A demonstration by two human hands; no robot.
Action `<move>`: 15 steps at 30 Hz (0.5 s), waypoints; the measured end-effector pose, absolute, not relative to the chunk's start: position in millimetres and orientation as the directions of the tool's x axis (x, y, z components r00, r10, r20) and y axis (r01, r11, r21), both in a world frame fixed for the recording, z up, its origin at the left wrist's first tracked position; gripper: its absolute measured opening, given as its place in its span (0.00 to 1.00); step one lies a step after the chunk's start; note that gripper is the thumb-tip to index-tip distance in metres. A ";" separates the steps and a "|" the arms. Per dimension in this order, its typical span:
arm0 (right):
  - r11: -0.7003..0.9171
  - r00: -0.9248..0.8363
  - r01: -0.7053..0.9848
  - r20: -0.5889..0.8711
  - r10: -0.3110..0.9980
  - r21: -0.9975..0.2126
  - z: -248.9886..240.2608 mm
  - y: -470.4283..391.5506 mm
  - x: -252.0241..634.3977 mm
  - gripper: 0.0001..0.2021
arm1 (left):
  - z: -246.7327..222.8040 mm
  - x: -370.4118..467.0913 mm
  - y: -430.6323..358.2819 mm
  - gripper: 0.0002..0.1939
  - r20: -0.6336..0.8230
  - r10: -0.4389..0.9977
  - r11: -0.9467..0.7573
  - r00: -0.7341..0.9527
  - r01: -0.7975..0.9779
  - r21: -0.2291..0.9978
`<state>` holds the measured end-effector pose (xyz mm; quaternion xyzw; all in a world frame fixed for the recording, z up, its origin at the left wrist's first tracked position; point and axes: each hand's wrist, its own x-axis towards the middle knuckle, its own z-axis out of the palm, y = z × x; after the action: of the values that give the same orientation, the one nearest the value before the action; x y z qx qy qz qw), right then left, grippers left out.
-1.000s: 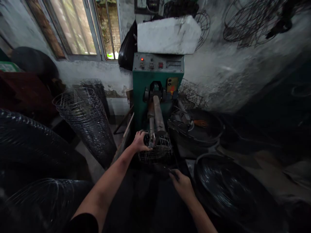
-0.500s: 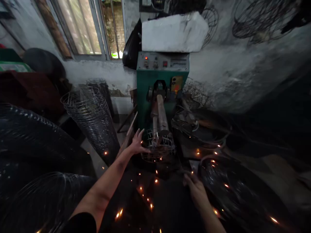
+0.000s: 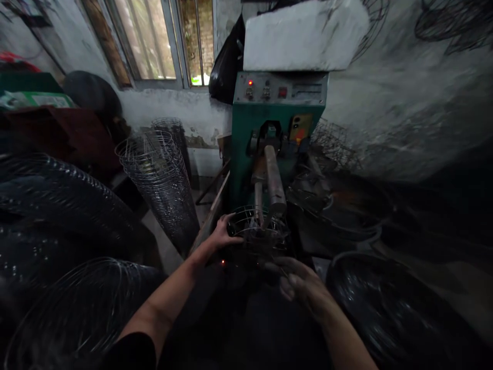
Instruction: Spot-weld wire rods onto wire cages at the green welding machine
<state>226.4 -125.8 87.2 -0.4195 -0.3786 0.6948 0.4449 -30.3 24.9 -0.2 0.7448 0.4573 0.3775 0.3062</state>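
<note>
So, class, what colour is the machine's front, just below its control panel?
Dark green; the machine shows best in the head view.

The left arm (image 3: 169, 298) reaches toward one o'clock; the left hand (image 3: 221, 235) is spread. The right arm (image 3: 342, 329) points toward eleven o'clock; the right hand (image 3: 304, 283) is blurred, half curled.

Wire basket (image 3: 252, 238) before machine (image 3: 243, 121), mesh stack (image 3: 160, 182) left
</note>
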 end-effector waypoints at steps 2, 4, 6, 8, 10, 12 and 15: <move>-0.365 -0.361 -0.344 -0.237 0.902 -0.865 101.5 -113.9 212.2 0.29 | 7.7 -29.9 18.2 0.47 0.247 0.919 -0.368 0.306 0.448 0.814; -0.396 -0.399 -0.351 -0.247 0.883 -0.849 107.8 -101.0 197.0 0.28 | 14.5 -28.4 13.0 0.47 0.253 0.918 -0.376 0.306 0.472 0.797; -0.391 -0.378 -0.330 -0.259 0.889 -0.859 107.2 -90.2 185.4 0.27 | 19.7 -27.2 8.1 0.48 0.270 0.914 -0.393 0.303 0.496 0.774; -0.356 -0.341 -0.275 -0.256 0.905 -0.893 102.1 -83.3 180.3 0.26 | 22.9 -26.9 2.2 0.50 0.286 0.908 -0.411 0.306 0.512 0.755; -0.323 -0.324 -0.182 -0.253 0.911 -0.929 96.3 -80.5 180.7 0.25 | 23.5 -26.4 -4.6 0.53 0.314 0.891 -0.447 0.327 0.518 0.729; -0.295 -0.335 -0.064 -0.258 0.906 -0.953 92.9 -80.8 183.7 0.23 | 21.6 -24.0 -11.8 0.55 0.357 0.865 -0.499 0.354 0.523 0.691; -0.115 -0.350 0.259 -0.204 0.914 -0.959 96.0 -84.3 186.2 0.15 | 15.5 -15.5 -21.1 0.55 0.412 0.824 -0.566 0.389 0.533 0.629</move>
<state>186.2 -84.3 96.0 -0.4904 -0.5982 0.5630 0.2909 -15.5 -21.1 15.5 0.8086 0.4195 0.3597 0.2023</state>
